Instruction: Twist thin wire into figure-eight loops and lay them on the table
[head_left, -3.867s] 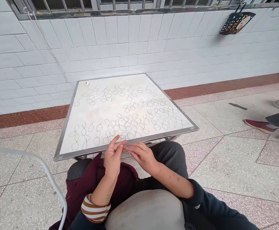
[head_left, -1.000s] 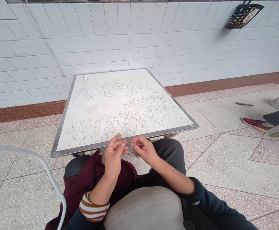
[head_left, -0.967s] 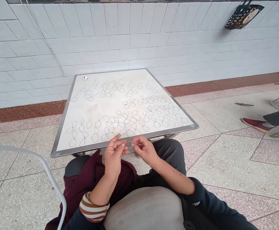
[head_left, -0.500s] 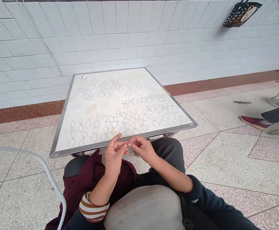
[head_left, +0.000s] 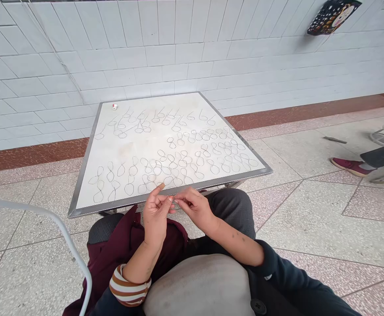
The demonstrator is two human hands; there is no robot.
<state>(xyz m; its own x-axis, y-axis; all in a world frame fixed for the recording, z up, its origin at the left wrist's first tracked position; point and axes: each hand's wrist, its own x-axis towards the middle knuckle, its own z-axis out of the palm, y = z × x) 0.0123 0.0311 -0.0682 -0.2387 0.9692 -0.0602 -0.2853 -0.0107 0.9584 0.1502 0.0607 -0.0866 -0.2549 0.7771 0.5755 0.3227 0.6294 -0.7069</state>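
In front of the table's near edge, my left hand (head_left: 156,217) and my right hand (head_left: 197,208) meet fingertip to fingertip. Each pinches with thumb and forefinger; whatever is between them is too thin or small to make out. A tan covering wraps one raised finger of the left hand. Close beyond lies a white table (head_left: 139,147) with a grey metal rim. Many thin dark wire loops, mostly twisted into figure eights (head_left: 110,171), are spread over its near and right parts. Farther back are single loops with straight tails (head_left: 203,116).
A small white and red object (head_left: 114,106) sits at the table's far left corner. A grey curved tube (head_left: 68,239) rises at my left. On the right are a person's red shoe (head_left: 352,166) and a flat tool (head_left: 335,139) on the floor. A patterned bag (head_left: 332,17) hangs on the tiled wall.
The right hand has turned slightly at the wrist, its knuckles closing over the pinch. Both hands have shifted a touch left, still together. The loops on the table stay in place.
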